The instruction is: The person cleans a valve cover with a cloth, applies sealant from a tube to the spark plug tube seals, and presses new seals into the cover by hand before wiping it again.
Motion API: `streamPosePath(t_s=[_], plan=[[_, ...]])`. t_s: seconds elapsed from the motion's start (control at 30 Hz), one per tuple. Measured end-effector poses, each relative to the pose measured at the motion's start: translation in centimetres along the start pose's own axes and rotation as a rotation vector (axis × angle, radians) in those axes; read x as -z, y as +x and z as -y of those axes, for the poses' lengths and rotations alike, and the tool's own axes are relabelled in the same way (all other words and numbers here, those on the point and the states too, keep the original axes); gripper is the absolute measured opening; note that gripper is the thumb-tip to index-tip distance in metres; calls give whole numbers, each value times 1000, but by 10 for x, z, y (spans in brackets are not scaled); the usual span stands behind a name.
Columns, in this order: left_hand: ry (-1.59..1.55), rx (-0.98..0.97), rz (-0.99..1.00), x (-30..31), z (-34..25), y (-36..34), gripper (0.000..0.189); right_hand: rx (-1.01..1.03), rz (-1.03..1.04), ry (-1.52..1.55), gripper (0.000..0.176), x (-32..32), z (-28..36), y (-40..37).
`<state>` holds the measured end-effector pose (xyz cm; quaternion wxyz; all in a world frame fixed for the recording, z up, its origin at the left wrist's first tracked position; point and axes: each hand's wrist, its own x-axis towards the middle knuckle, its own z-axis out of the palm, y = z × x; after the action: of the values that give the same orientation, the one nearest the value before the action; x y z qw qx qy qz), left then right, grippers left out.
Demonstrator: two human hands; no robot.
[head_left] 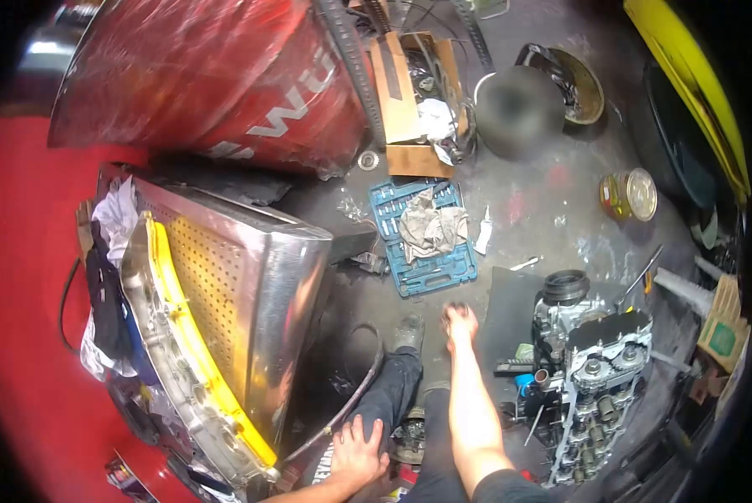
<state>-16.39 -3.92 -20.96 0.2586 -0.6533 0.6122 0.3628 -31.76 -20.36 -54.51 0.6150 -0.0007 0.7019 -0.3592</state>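
Note:
My left hand [357,453] lies on my left leg [386,394], fingers spread and holding nothing. My right arm is stretched forward, and my right hand [459,324] hovers over the floor with its fingers apart and slightly bent; I see nothing held in it. Just beyond it is an open blue socket set case [439,279], with a crumpled grey cloth [430,230] lying over the tools. To the right of that hand, a small wrench [525,264] rests on the floor. An engine cylinder head [598,377] stands at the lower right.
At the left are a perforated metal cabinet [296,251] and a yellow-edged metal part [183,310]. A cardboard box [397,105] stands beyond the case. Farther right are a round pan [594,88] and a jar of yellowish liquid [640,194]. A red Würth-type panel [217,75] fills the upper left.

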Motion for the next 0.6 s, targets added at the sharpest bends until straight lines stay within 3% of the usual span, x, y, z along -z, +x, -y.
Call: streamPosePath(t_s=[0.2, 0.43, 0.47, 0.5, 0.53, 0.6], plan=[[-102, 66, 2, 19, 17, 16, 80, 269, 184, -351, 17, -161, 99, 27], [-196, 134, -26, 25, 22, 24, 79, 272, 260, -385, 12, -256, 146, 58], [-193, 142, -38, 27, 22, 23, 78, 174, 183, -361, 15, -268, 165, 50], [-241, 177, -10, 30, 20, 22, 80, 315, 174, -364, 17, -274, 154, 111], [-289, 212, 16, 34, 17, 22, 81, 186, 275, -338, 17, -288, 192, 92], [-323, 253, 46, 41, 16, 22, 82, 328, 212, -461, 14, -325, 256, 67]])
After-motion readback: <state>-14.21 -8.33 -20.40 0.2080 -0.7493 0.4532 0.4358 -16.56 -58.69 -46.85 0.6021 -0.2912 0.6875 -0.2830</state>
